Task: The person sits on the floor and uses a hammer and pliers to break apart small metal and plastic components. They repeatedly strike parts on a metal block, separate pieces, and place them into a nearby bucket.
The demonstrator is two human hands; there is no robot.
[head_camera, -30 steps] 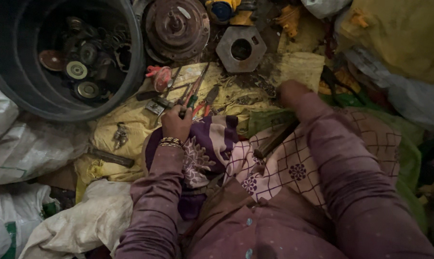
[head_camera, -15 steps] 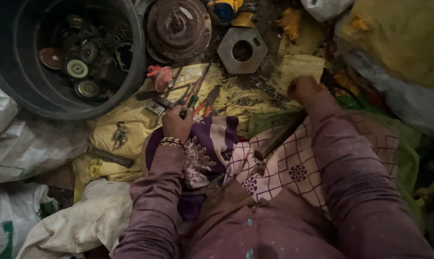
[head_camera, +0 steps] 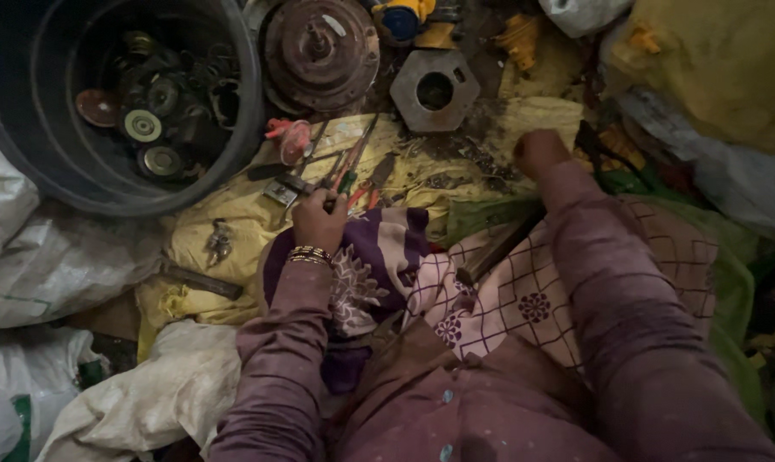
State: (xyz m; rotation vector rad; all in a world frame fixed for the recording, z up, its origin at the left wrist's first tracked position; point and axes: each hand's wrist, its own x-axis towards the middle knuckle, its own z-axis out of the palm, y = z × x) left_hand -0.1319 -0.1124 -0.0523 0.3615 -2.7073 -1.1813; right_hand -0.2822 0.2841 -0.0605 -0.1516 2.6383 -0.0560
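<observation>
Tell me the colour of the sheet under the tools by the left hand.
Yellow: the sheet under the tools shows best in the head view.

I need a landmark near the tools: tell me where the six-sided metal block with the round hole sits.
In the head view the six-sided metal block lies at top centre, just right of the rusty round disc and beyond the yellow cloth, forward of the right hand.
</observation>
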